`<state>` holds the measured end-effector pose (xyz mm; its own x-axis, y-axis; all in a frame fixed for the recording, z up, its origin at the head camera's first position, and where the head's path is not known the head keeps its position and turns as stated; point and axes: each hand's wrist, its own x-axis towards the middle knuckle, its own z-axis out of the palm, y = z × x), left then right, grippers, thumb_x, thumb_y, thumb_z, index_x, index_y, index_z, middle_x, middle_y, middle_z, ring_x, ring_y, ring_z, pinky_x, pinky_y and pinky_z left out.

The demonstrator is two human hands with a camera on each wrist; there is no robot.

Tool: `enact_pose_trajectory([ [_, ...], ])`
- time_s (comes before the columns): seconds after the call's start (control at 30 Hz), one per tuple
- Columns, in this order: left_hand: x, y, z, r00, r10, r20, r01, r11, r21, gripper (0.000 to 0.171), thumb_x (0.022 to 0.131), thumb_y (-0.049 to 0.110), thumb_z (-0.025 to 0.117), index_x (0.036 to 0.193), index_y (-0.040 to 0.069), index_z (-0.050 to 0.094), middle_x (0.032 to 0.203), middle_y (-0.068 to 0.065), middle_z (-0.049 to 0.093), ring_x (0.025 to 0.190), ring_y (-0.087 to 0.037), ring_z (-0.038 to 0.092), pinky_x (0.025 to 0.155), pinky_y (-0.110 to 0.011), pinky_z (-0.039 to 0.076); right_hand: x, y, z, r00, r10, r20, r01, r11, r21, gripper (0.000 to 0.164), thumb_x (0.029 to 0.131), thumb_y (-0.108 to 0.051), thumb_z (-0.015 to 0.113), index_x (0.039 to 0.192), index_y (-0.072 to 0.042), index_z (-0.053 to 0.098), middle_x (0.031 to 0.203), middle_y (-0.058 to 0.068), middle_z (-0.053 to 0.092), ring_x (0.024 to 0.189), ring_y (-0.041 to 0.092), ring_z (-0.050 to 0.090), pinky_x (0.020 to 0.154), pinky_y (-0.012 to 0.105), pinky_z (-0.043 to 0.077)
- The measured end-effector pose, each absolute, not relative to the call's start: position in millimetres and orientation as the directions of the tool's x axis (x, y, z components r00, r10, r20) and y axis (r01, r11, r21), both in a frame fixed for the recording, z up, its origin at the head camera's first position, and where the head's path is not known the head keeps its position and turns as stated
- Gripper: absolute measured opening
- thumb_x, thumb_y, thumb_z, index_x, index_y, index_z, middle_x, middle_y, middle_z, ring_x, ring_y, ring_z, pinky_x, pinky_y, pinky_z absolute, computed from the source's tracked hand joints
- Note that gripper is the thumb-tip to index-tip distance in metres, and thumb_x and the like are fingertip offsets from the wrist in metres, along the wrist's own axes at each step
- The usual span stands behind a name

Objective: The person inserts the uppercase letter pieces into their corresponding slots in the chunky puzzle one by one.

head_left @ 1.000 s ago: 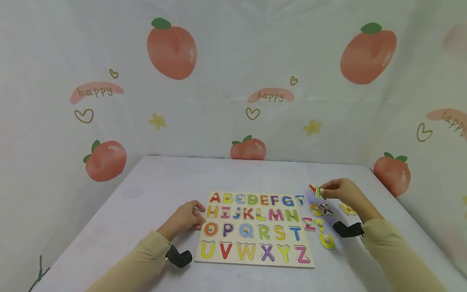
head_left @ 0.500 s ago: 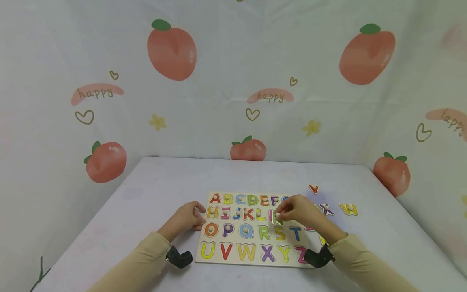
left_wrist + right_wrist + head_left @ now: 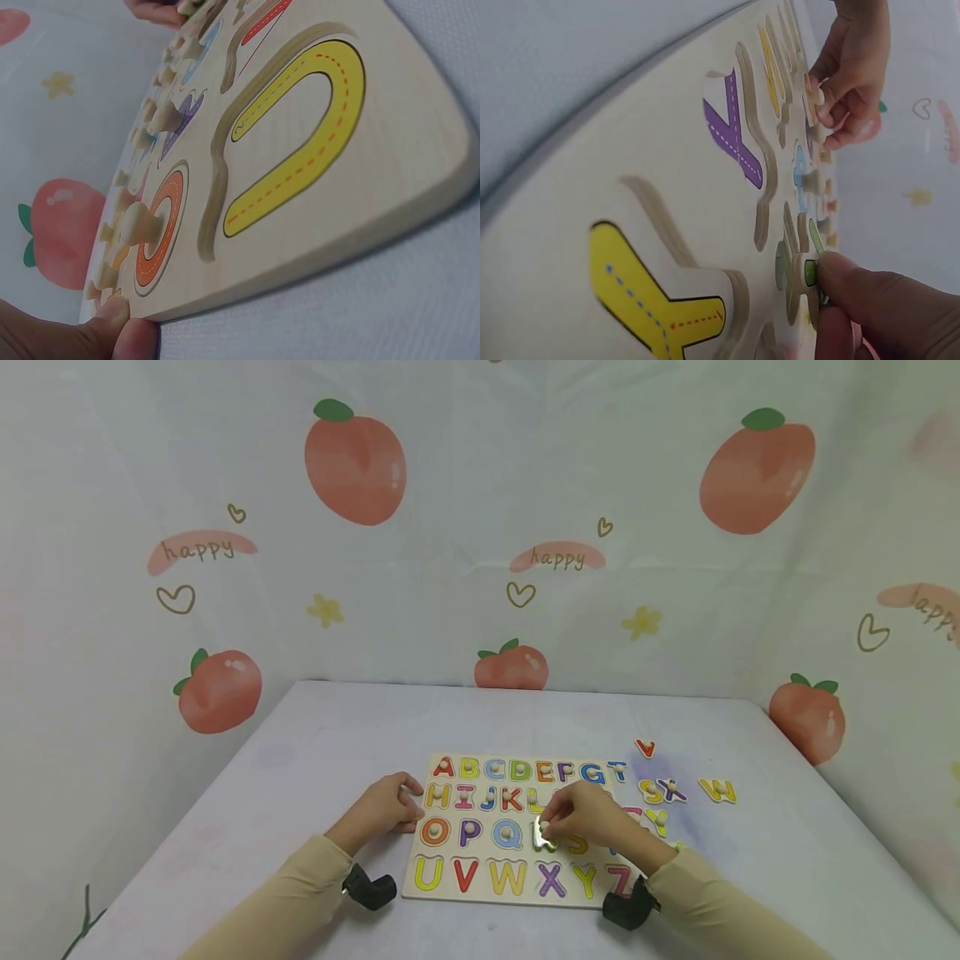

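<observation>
A wooden alphabet puzzle board (image 3: 517, 853) lies flat on the table. My right hand (image 3: 592, 817) pinches the green letter R piece (image 3: 543, 842) by its knob, over the R recess in the third row. In the right wrist view, thumb and finger grip this R piece (image 3: 811, 271), which stands slightly tilted close over the board. My left hand (image 3: 381, 803) rests at the board's left edge, thumb and fingertips touching it near the H and O. The left wrist view shows its thumb (image 3: 109, 315) against the edge. Knobbed letters fill the upper rows; the bottom-row recesses hold no pieces.
Right of the board lie loose letter pieces: a blue T (image 3: 617, 771) overlapping its corner, a red V (image 3: 645, 749), a yellow S (image 3: 649, 791), a purple X (image 3: 673, 791), a W (image 3: 717, 791) and a Y (image 3: 657, 822). My right arm partly hides others. A printed cloth hangs behind.
My right hand has carried the letter R piece from the loose pieces at the right, leftward and nearer, to the R recess. The left hand has stayed at the board's left edge.
</observation>
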<state>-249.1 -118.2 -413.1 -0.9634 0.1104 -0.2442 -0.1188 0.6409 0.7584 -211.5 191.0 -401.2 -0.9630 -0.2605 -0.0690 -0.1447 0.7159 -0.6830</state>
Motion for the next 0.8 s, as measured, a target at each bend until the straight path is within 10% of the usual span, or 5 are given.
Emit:
enact_pose_trajectory([
  [0.8, -250.4, -117.1, -412.0, -0.961, 0.101, -0.258, -0.132, 0.651, 0.747, 0.034, 0.083, 0.001, 0.073, 0.112, 0.000, 0.056, 0.080, -0.008, 0.060, 0.061, -0.012, 0.060, 0.057, -0.023, 0.055, -218.0, 188.1, -406.8, -0.937, -0.315, -0.153, -0.129, 0.716, -0.686, 0.014, 0.075, -0.011, 0.082, 0.078, -0.014, 0.067, 0.069, -0.004, 0.059, 0.067, 0.011, 0.052, 0.059, 0.021, 0.041],
])
